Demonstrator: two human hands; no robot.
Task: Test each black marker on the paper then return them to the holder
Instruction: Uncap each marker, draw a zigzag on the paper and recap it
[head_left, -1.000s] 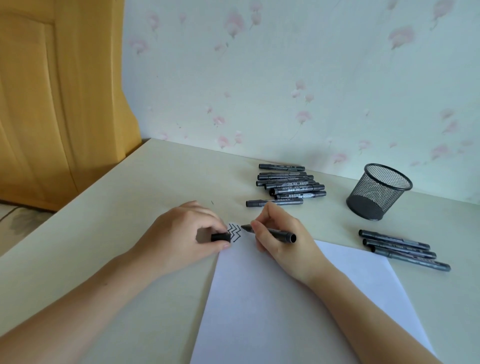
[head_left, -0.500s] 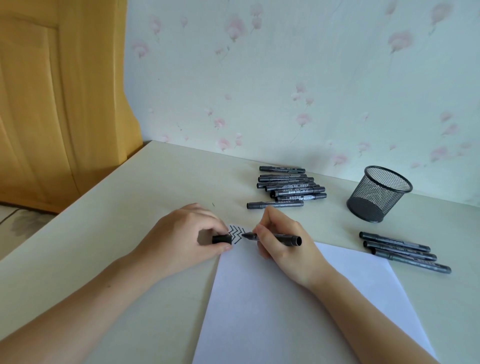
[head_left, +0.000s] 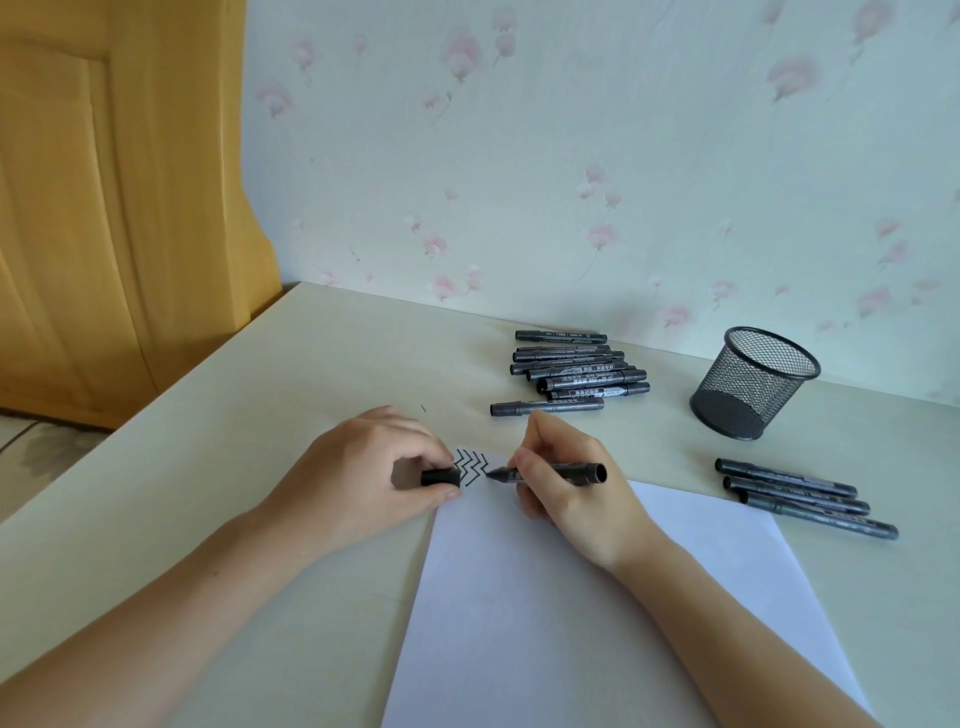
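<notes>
Right hand (head_left: 576, 493) grips uncapped marker (head_left: 545, 473), tip on paper (head_left: 597, 613) at its far-left corner by the zigzags (head_left: 470, 467), left hand (head_left: 363, 478) pinches cap (head_left: 440, 476); risk: stroke runs off the edge onto the counter (head_left: 260, 415), or smears wet ink.

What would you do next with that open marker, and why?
Probably cap it. The right hand holds the marker with its tip at fresh zigzags on the paper, and the left hand holds the cap close by.
</notes>
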